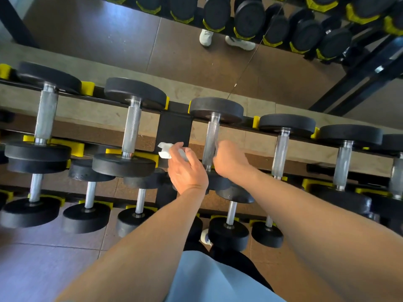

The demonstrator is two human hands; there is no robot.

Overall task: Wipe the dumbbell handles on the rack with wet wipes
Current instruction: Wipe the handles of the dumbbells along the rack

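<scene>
the dumbbell handle (209, 141) being worked on is lying on the top tier of the rack (174, 127), third from the left, a knurled steel bar running from its far black plate (216, 109) down toward the near plate, which is mostly hiding behind the two wrists. the right hand (229, 159) is curling around the lower part of this handle from its right side, fingers wrapping the bar; whether a wipe is lying under those fingers cannot be told. the left hand (185, 168) is sitting just left of the handle, in front of the rack's black upright, fingers curling around a crumpled white wet wipe (164, 150) that is poking out past the fingertips toward the left. other dumbbells are resting to either side in yellow cradles (75, 147), with smaller ones sitting on the lower tier (89, 199). a mirror (196, 40) behind the rack is reflecting more dumbbells and a pair of white shoes (226, 40). a light blue shirt (218, 282) is showing at the bottom edge.
</scene>
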